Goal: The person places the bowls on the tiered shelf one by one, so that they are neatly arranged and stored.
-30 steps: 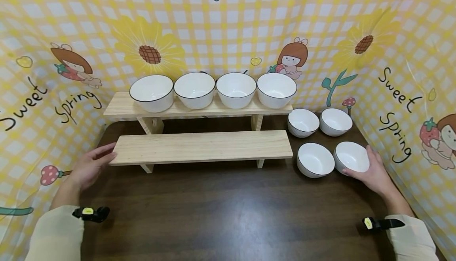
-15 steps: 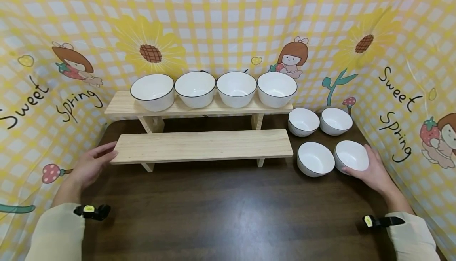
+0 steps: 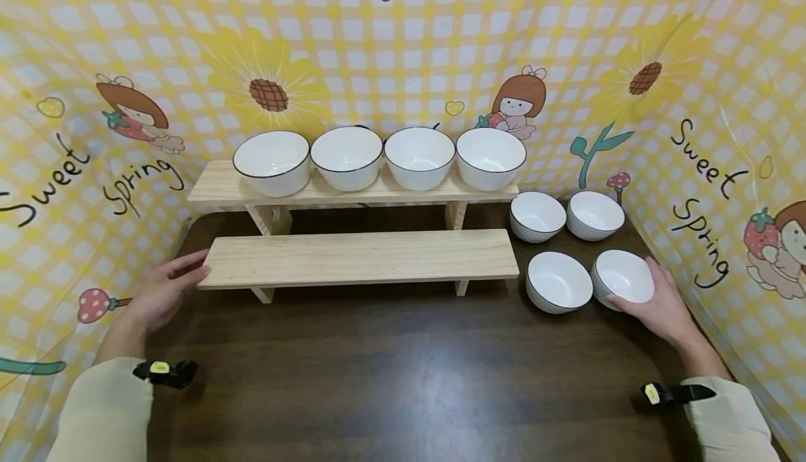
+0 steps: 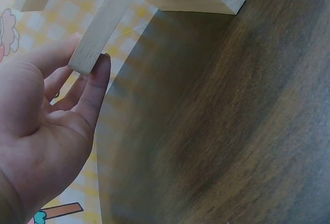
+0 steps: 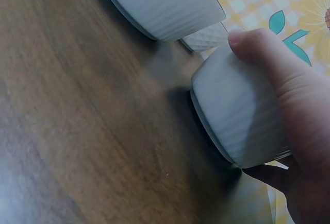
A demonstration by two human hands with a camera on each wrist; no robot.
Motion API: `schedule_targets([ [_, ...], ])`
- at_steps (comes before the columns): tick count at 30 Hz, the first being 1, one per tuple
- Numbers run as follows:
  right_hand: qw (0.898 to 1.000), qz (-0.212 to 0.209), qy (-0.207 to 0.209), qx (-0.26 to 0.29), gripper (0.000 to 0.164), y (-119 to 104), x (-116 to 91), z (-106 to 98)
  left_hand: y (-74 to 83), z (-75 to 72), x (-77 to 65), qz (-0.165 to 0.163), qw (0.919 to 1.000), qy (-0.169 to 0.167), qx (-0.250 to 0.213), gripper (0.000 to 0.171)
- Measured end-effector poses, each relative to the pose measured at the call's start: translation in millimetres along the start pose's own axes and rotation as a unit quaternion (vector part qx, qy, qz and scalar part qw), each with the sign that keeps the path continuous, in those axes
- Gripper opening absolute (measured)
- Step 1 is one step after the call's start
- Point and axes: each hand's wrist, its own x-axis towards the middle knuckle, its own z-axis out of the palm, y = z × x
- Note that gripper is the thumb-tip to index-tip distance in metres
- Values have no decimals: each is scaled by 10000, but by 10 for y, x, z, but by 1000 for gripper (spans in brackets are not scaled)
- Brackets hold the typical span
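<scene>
The left hand (image 3: 162, 297) pinches the left end of the lower shelf (image 3: 359, 259), thumb on top of the board and fingers beneath it, its grip closed to no more than the thickness of the wood, while the right hand (image 3: 661, 308), well to the right of that shelf, is opened wide around the gripped bowl (image 3: 623, 276), thumb on the near side and fingers at the right side. Between the gripped bowl and the lower shelf's right end is a second white bowl (image 3: 558, 281), just beside the gripped one. Two more small bowls, the near-shelf bowl (image 3: 537, 216) and the corner bowl (image 3: 595, 215), stand farther back, to the right of the lower shelf. Behind and above the lower shelf runs the upper shelf (image 3: 210, 183), bearing a row of four larger dark-rimmed bowls (image 3: 272, 161), all upright. The brown table (image 3: 378, 364) stretches in front of the lower shelf, and yellow checked cloth (image 3: 390, 42) hangs behind it and to both sides. Pale sleeves (image 3: 103, 406) cover the forearms, each with a black strap (image 3: 165, 374), nearer the viewer than the lower shelf
</scene>
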Motion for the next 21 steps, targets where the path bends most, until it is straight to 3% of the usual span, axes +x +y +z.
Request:
schedule_targets([
  [9, 9999, -85, 121, 88, 114, 15, -30, -26, 14, 0, -1, -54, 9999, -53, -72, 81],
  [21, 9981, -540, 313, -12, 115, -128, -73, -282, 15, 4, 0, 84, 9999, -52, -65, 80],
])
